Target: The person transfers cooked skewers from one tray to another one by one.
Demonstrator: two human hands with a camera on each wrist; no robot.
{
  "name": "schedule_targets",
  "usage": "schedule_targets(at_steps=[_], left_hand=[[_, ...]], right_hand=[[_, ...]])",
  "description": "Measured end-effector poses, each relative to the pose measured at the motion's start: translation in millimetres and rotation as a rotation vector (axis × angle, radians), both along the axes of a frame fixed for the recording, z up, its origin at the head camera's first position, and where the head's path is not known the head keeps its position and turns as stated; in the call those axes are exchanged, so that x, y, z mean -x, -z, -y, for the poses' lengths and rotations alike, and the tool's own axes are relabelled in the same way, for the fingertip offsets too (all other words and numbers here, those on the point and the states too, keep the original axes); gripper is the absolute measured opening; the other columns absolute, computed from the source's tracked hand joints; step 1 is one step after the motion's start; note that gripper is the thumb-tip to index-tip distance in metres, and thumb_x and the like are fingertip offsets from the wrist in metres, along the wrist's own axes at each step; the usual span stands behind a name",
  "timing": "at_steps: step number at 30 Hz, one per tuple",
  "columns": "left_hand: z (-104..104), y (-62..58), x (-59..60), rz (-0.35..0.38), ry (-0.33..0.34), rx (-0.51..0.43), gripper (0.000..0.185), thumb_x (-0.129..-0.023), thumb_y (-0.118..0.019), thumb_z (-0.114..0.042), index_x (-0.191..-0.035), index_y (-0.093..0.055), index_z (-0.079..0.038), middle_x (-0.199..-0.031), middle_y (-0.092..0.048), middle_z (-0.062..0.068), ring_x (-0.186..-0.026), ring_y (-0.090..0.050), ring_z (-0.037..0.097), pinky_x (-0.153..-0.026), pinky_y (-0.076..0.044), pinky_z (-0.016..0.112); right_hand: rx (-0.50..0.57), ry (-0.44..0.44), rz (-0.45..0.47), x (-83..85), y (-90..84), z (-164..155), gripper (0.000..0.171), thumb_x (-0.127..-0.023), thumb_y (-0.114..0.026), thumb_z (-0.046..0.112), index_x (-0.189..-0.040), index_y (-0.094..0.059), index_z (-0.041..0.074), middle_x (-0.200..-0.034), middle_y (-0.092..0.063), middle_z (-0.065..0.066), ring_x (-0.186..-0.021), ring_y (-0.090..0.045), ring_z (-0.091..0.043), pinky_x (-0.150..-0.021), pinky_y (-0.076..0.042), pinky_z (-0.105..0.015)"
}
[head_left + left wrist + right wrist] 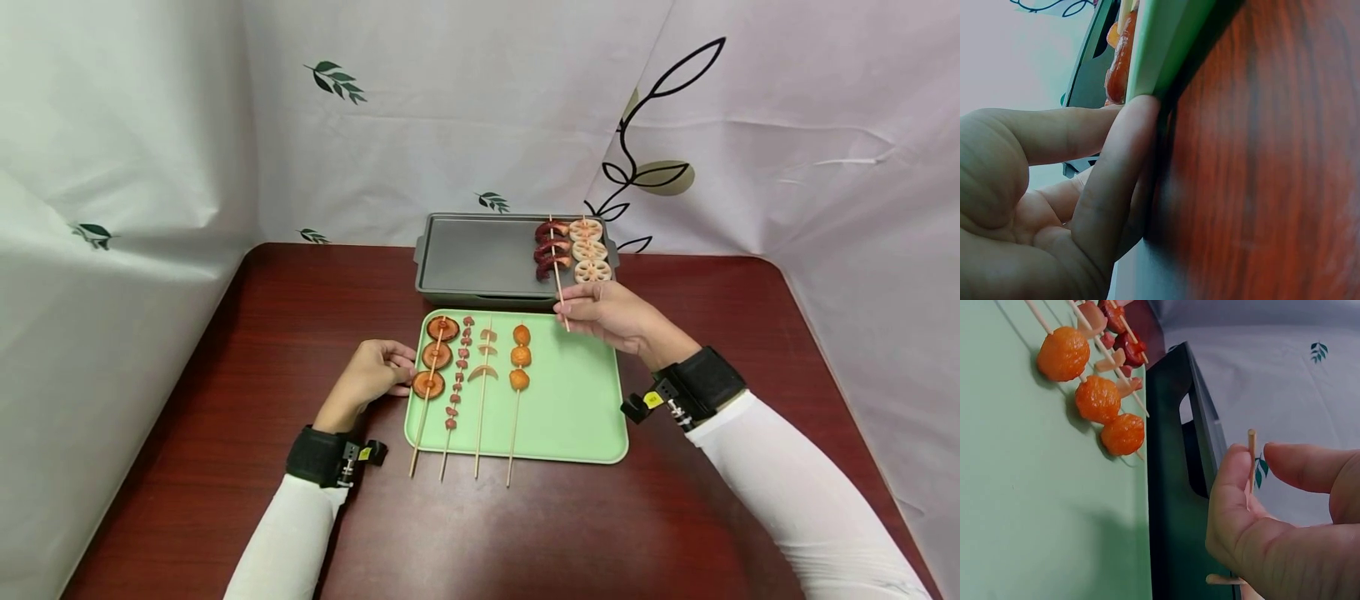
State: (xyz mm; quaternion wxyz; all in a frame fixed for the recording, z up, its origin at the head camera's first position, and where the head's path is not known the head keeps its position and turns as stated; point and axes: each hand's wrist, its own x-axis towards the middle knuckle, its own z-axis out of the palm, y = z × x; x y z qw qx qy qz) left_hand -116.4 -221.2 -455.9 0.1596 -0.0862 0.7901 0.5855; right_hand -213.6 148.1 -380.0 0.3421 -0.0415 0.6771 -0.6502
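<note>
My right hand (611,317) holds the bare stick end of a skewer (555,258) with curved dark red, octopus-like pieces. Those pieces lie over the right part of a grey grill pan (480,250). From the right wrist, the stick (1252,450) shows between thumb and index finger, with a small gap on the thumb side. My left hand (375,368) grips the left rim of a light green tray (577,400), beside a skewer of mushroom-like brown discs (437,356). Close up, the left fingers (1129,144) press against the tray's edge (1154,56).
A lotus root skewer (588,250) lies at the pan's right end. On the tray are a skewer of small red pieces (460,364), one of thin pale slices (486,350) and one of orange balls (520,357). Their sticks overhang the front rim. A patterned white curtain (450,100) hangs behind.
</note>
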Motion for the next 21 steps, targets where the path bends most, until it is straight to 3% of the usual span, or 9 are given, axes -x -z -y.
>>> schedule_targets(at_steps=[9,21], left_hand=[[0.0,0.5,0.2,0.011,-0.003,0.002,0.025,-0.095,-0.064,0.009,-0.119,-0.062,0.013,-0.094,-0.064,0.015,-0.074,-0.068,0.014,-0.065,-0.066,0.029],[-0.6,-1.3,-0.3,0.011,-0.003,0.003,0.026,-0.095,-0.063,0.009,-0.12,-0.062,0.012,-0.095,-0.064,0.015,-0.075,-0.068,0.016,-0.066,-0.066,0.031]], right_hand=[[-0.006,0.023,-0.009,-0.6,0.6,-1.6,0.045,-0.104,-0.055,-0.001,-0.143,-0.038,-0.015,-0.094,-0.073,0.007,-0.085,-0.069,-0.004,-0.075,-0.06,-0.015],[-0.01,0.035,-0.043,-3.7,-1.9,-3.9,0.041,-0.102,-0.055,-0.007,-0.14,-0.04,-0.013,-0.093,-0.073,0.005,-0.085,-0.071,-0.005,-0.074,-0.062,-0.018]])
